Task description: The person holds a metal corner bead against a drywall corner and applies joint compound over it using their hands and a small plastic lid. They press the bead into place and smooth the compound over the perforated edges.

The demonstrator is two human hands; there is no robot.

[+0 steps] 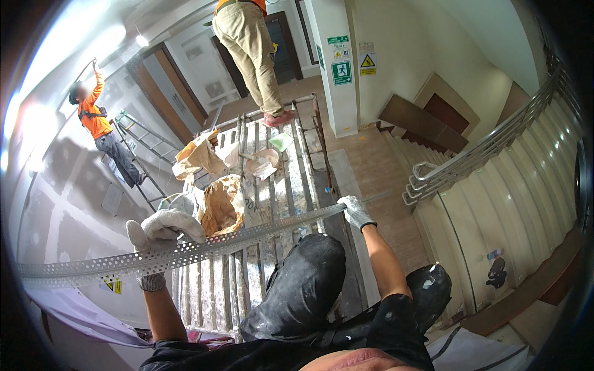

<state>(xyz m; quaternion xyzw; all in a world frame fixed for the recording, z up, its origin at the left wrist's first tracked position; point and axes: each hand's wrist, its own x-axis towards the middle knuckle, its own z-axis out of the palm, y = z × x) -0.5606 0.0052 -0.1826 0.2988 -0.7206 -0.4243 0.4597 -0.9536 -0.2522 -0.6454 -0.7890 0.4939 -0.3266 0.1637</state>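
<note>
A long perforated metal corner strip [204, 244] runs across the lower half of the view, from the far left edge up to the right, held level above a scaffold platform. The platform [291, 185], made of pale slatted planks, stretches away beneath it, high over a tiled floor and a staircase with a steel handrail [470, 157] on the right. A second person in tan trousers [250, 49] stands at the platform's far end, and a third person in an orange top [99, 120] stands on a ladder against the left wall, reaching up. Open brown paper sacks [219, 204] and a round plaster-smeared pan [265, 162] lie on the planks behind the strip. The wearer's dark, dust-marked knee [303, 284] fills the lower middle. The left hand [162, 238], in a thick pale work glove, is wrapped around the strip near its middle, fingers closed over the top edge. The right hand [355, 211], in a grey glove, grips the strip close to its right end, fingers curled tight around it.
</note>
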